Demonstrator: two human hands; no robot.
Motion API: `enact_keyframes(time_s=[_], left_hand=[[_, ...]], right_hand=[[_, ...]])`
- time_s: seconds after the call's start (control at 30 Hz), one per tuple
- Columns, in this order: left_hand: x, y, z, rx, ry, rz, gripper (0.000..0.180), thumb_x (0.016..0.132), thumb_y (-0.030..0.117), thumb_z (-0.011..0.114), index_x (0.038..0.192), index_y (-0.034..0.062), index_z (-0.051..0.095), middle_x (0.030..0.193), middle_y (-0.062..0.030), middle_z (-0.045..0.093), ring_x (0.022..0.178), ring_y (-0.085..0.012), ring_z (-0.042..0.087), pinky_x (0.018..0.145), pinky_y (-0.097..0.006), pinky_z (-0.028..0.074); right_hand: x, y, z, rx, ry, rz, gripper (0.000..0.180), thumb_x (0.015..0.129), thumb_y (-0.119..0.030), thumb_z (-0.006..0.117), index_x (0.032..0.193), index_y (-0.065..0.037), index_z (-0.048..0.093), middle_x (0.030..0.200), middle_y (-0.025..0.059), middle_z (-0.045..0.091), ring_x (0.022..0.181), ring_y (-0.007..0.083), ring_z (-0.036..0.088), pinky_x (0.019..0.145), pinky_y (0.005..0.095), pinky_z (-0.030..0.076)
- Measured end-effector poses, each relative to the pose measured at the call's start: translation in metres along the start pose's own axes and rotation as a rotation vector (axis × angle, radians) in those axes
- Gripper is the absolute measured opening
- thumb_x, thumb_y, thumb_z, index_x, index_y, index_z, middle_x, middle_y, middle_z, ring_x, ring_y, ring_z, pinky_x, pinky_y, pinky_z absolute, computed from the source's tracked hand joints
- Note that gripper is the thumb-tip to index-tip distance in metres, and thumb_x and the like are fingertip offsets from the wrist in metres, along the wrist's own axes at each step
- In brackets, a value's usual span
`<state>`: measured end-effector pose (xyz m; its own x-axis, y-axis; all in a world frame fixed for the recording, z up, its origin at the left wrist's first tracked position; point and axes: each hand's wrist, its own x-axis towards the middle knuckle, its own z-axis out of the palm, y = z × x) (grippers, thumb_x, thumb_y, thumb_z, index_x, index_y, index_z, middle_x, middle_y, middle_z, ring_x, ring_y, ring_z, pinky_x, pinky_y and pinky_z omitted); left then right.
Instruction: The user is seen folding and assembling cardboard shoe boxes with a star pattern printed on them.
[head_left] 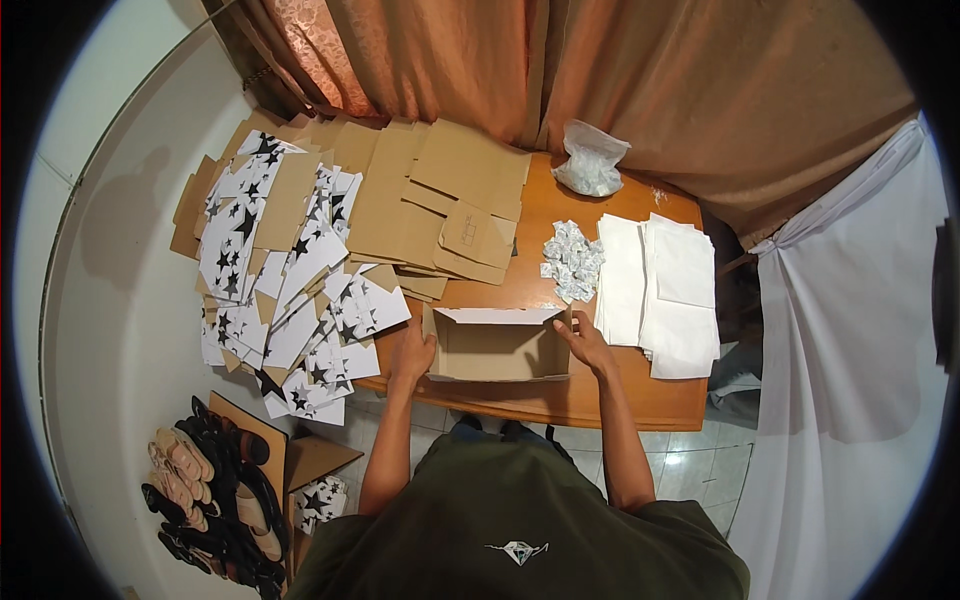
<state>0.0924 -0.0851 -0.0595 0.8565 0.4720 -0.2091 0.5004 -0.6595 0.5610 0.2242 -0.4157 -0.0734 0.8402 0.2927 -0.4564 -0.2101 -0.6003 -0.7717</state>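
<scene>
An open cardboard box (pixel 502 356) stands at the table's front edge, brown inside, with a white flap along its far side. Nothing lies inside it that I can see. My left hand (pixel 412 352) grips its left end, thumb on the rim. At the right end my right hand (pixel 587 343) holds the box, thumb over the top edge and fingers on the outer wall. Just beyond the right hand lies a heap of small white packets (pixel 573 262). Stacked white paper sheets (pixel 682 290) are right of that hand.
Flat brown cardboard blanks (pixel 385 190) and white star-printed pieces (pixel 325 270) cover the left of the wooden table (pixel 530 290). A clear plastic bag (pixel 592 160) stands at the back. Shoes (pixel 225 490) fill a carton at lower left. Brown curtains (pixel 680 90) hang behind.
</scene>
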Motion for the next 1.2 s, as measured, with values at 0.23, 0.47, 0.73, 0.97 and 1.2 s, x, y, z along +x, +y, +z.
enact_keyframes(time_s=[0.23, 0.47, 0.73, 0.97, 1.2], left_hand=[[0.001, -0.036, 0.025, -0.315, 0.016, 0.083, 0.045, 0.095, 0.016, 0.062, 0.135, -0.0020, 0.050, 0.122, -0.0293, 0.064, 0.117, -0.0460, 0.060, 0.098, -0.050, 0.047], [0.006, -0.015, 0.018, -0.535, -0.036, 0.107, 0.056, 0.097, 0.025, 0.066, 0.143, -0.0012, 0.047, 0.127, -0.0270, 0.064, 0.116, -0.0388, 0.064, 0.095, -0.043, 0.052], [0.011, 0.004, 0.014, -0.363, -0.045, -0.032, 0.081, 0.097, 0.060, 0.056, 0.146, -0.0038, 0.044, 0.147, -0.0284, 0.050, 0.136, -0.0401, 0.049, 0.112, -0.046, 0.039], [0.018, -0.015, 0.028, -0.695, -0.154, -0.121, 0.091, 0.100, 0.071, 0.040, 0.151, -0.0043, 0.039, 0.152, -0.0245, 0.047, 0.140, -0.0360, 0.046, 0.116, -0.041, 0.032], [0.038, -0.040, 0.050, -0.393, -0.139, 0.013, 0.068, 0.102, 0.048, 0.055, 0.148, -0.0011, 0.042, 0.147, -0.0253, 0.051, 0.135, -0.0371, 0.051, 0.110, -0.044, 0.040]], right_hand=[[-0.004, -0.004, 0.008, 0.102, -0.092, 0.036, 0.088, 0.091, -0.066, 0.065, 0.150, -0.006, 0.040, 0.130, 0.0271, 0.061, 0.120, 0.0349, 0.060, 0.101, 0.0450, 0.047], [0.000, -0.011, 0.007, 0.110, -0.059, -0.065, 0.096, 0.089, -0.066, 0.066, 0.152, 0.000, 0.036, 0.134, 0.0322, 0.058, 0.127, 0.0384, 0.058, 0.103, 0.0446, 0.047], [0.020, 0.005, 0.014, -0.007, 0.092, -0.077, 0.108, 0.083, -0.069, 0.071, 0.152, 0.004, 0.032, 0.130, 0.0372, 0.060, 0.123, 0.0411, 0.061, 0.102, 0.0430, 0.048], [0.023, -0.002, 0.011, 0.082, -0.096, 0.072, 0.118, 0.076, -0.077, 0.071, 0.155, 0.002, 0.031, 0.125, 0.0363, 0.062, 0.118, 0.0423, 0.064, 0.095, 0.0442, 0.052], [0.027, 0.000, 0.015, -0.052, -0.027, 0.017, 0.111, 0.081, -0.073, 0.070, 0.159, -0.008, 0.026, 0.136, 0.0349, 0.056, 0.129, 0.0421, 0.057, 0.102, 0.0473, 0.048]])
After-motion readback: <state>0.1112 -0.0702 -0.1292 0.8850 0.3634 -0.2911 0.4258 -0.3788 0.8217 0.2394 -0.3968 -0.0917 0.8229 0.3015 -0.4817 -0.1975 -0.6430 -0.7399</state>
